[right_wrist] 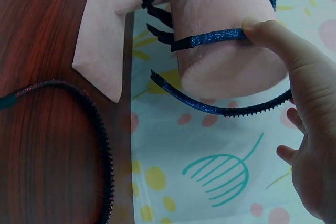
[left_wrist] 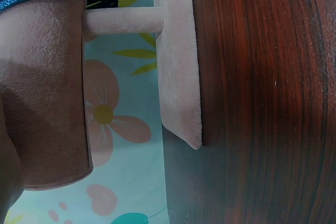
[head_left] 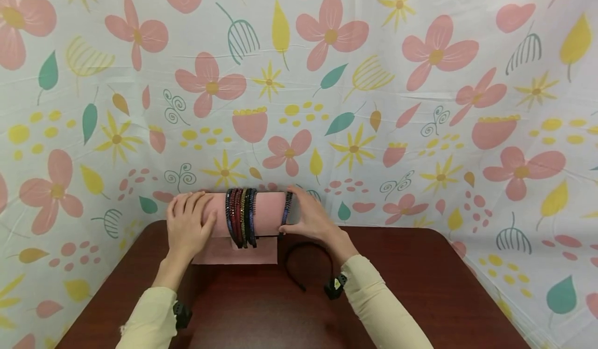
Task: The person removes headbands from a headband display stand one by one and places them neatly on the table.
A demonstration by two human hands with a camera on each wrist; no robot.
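Observation:
A pink plush headband stand (head_left: 268, 214) has a horizontal roll on a short post over a flat base (head_left: 252, 254). Several glittery headbands (head_left: 240, 216), in blue, red, gold and black, sit side by side around the roll's middle. My left hand (head_left: 189, 222) holds the roll's left end, fingers bent over its top and thumb on its front. At the right end my right hand (head_left: 310, 216) pinches a blue glitter headband (right_wrist: 218, 36), thumb on one arm. That headband's other arm (right_wrist: 205, 107) stands apart from the roll. Its remaining fingers are partly hidden.
Another dark headband (head_left: 289, 271) with a toothed inner edge lies on the brown wooden table (head_left: 397, 266), right of the stand's base. A floral cloth (head_left: 289, 105) hangs behind the table's far edge, close behind the roll.

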